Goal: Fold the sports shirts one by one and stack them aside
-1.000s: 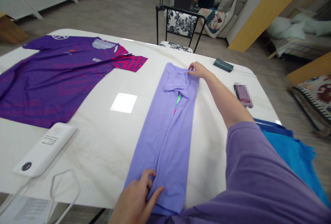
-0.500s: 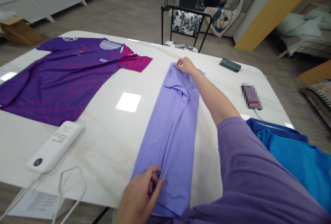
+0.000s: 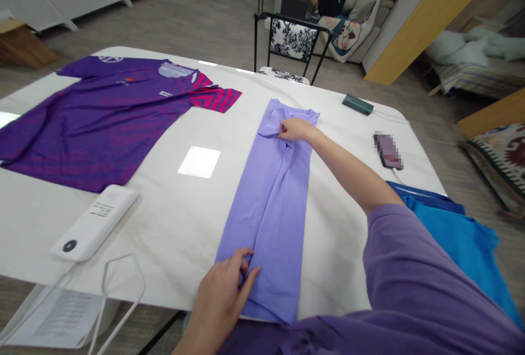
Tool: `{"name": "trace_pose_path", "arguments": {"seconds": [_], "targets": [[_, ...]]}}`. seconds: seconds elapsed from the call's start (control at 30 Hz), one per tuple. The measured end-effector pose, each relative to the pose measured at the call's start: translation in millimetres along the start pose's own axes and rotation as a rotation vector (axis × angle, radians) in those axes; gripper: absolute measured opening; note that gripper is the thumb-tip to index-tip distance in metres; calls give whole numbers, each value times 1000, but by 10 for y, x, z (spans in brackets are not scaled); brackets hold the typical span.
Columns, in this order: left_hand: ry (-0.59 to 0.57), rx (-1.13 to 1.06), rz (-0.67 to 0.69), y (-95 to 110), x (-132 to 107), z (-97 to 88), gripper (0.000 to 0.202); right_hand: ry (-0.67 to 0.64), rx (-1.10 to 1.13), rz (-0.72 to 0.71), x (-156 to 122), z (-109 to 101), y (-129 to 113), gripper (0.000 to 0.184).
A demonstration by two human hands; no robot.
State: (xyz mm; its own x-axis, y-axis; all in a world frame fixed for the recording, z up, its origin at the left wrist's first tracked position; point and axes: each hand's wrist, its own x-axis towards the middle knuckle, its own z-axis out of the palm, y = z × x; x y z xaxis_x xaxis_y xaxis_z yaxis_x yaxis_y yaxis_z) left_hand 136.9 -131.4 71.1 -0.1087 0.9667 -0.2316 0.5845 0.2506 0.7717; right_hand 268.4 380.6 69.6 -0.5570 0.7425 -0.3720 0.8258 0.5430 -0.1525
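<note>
A lilac shirt (image 3: 273, 202), folded into a long narrow strip, lies lengthwise on the white table (image 3: 180, 218). My left hand (image 3: 223, 295) pinches its near hem, fingers closed on the cloth. My right hand (image 3: 293, 129) reaches far forward and grips a fold of the cloth near the collar end, fingers closed on it. My purple sleeve (image 3: 414, 278) fills the lower right.
A purple and pink jersey (image 3: 98, 114) lies flat at the left. A white device (image 3: 96, 222) and a wire hanger (image 3: 123, 284) sit near the front edge. Blue garments (image 3: 455, 240), a phone (image 3: 386, 150) and a dark case (image 3: 357, 104) are at right. Beyond stands a chair (image 3: 289, 43); a person sits far back.
My right hand has drawn back from the collar edge to a fold a little nearer me. My left hand stays pinched on the near hem.
</note>
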Motion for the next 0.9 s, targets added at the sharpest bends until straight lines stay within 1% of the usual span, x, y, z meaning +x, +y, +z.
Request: {"name": "trace_pose_path", "arguments": {"seconds": [0.07,0.17,0.2,0.27,0.3,0.33,0.4,0.47,0.5,0.6,0.63,0.67,0.77,0.83,0.9], "targets": [[-25,32,13,8,-16,-31,30,73,51,-37,-21,41,-105,27],[-11,98,56,12,-57,-108,28,127,119,-85,-127,48,-243,32],[10,120,81,8,-72,-141,26,159,126,-99,-213,44,-271,36],[44,164,155,-15,-100,-212,27,273,132,-116,-471,60,-303,40],[42,189,204,-34,-112,-246,28,324,131,-118,-633,88,-312,40],[29,217,253,-56,-122,-278,29,341,121,-116,-810,131,-322,38],[-13,273,346,-101,-145,-336,32,271,76,-108,-1183,249,-356,35],[-50,309,417,-135,-179,-400,32,202,39,-90,-1577,377,-421,36],[-61,316,447,-149,-204,-442,33,215,41,-74,-1792,434,-466,39],[-80,312,515,-216,-306,-605,37,359,143,-64,-2568,589,-660,45],[-81,312,530,-258,-345,-663,39,370,192,-99,-2871,648,-742,45],[-81,313,540,-313,-383,-715,41,346,234,-156,-3184,716,-831,45],[-102,333,569,-534,-493,-796,47,181,277,-352,-4065,996,-1101,48],[-119,354,599,-678,-567,-788,50,132,240,-407,-4499,1233,-1244,53],[-126,371,630,-773,-639,-756,48,152,186,-391,-4772,1463,-1340,50]]}}
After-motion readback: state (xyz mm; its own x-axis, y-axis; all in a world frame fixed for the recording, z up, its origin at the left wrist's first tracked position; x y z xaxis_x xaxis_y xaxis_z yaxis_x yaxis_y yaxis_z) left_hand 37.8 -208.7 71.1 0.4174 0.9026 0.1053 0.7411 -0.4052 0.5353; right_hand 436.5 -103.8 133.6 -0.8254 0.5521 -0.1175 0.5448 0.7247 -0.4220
